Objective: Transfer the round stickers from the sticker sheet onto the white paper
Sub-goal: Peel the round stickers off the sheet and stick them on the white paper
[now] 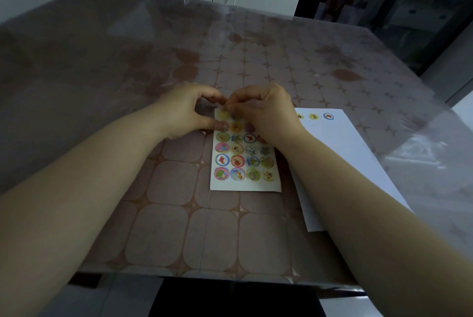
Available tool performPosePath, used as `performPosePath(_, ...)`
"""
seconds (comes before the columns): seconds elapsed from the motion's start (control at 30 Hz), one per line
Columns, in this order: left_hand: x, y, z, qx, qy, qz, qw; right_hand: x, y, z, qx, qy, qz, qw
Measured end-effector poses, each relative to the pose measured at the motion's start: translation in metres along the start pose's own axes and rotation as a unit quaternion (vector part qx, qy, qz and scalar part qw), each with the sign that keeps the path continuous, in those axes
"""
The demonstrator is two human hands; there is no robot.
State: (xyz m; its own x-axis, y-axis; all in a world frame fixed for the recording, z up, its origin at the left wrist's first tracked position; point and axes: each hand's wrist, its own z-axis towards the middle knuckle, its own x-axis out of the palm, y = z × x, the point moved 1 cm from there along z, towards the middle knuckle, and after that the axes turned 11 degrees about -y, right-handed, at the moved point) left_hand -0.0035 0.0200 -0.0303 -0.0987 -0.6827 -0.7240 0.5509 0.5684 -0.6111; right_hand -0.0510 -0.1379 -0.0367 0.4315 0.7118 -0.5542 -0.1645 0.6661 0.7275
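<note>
The sticker sheet (245,160) lies flat in the middle of the table, with several rows of colourful round stickers. My left hand (190,111) pinches the sheet's top left corner, thumb pressed on it. My right hand (266,111) is curled over the sheet's top edge, its fingertips pinching at a sticker there; the fingers hide that sticker. The white paper (353,163) lies to the right of the sheet, partly under my right forearm. Three round stickers (313,116) sit in a row near its top edge.
The table (163,227) wears a brown patterned cloth under a clear plastic cover. Its near edge runs just below my forearms. A dark doorway and white cabinets stand behind the far edge.
</note>
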Motion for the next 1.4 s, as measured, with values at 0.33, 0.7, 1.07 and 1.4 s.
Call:
performPosePath(0.33,0.002,-0.002,-0.006,0.107,0.133,0.089,0.981,-0.101,-0.003,0.013,0.194,0.061,-0.064,0.977)
performPosePath(0.7,-0.002,-0.008,-0.005,0.125,0.119,0.150,0.973,-0.088,-0.021,-0.015,0.260,0.032,-0.088,0.961)
performPosePath(1.07,-0.001,-0.013,-0.005,0.128,0.074,0.105,0.983,-0.081,-0.026,-0.013,0.237,0.028,-0.105,0.965)
performPosePath(1.4,0.002,-0.007,-0.006,0.099,0.126,0.087,0.983,-0.077,-0.034,-0.010,0.233,0.002,-0.148,0.961)
